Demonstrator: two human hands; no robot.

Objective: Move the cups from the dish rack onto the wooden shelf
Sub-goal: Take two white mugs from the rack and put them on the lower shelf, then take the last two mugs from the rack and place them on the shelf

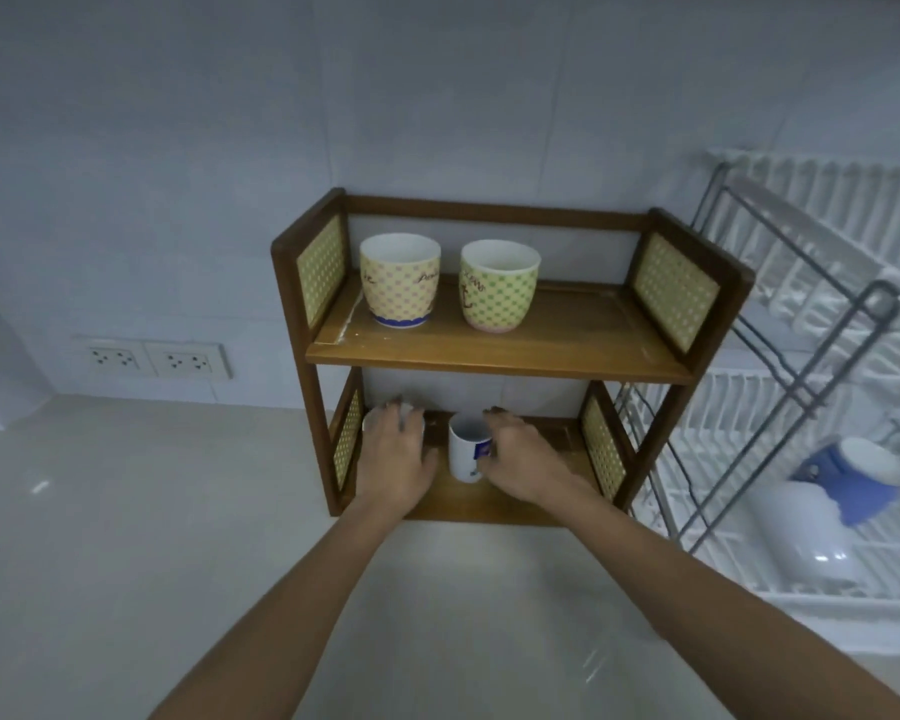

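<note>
A two-tier wooden shelf (500, 356) stands against the wall. Its top board holds a yellow patterned cup (400, 280) and a green patterned cup (499, 285), both upright. On the bottom board, my left hand (396, 459) wraps a white cup (372, 420) that is mostly hidden behind it. My right hand (526, 459) grips a white mug with a blue label (466, 452), standing upright on the board. In the white dish rack (801, 589) on the right lie a blue cup (853, 480) and a white cup (806, 532).
Pale countertop (126, 511) stretches to the left and in front of the shelf. Two wall sockets (152, 360) sit low on the tiled wall at left. The rack's metal frame (801, 356) stands close to the shelf's right side.
</note>
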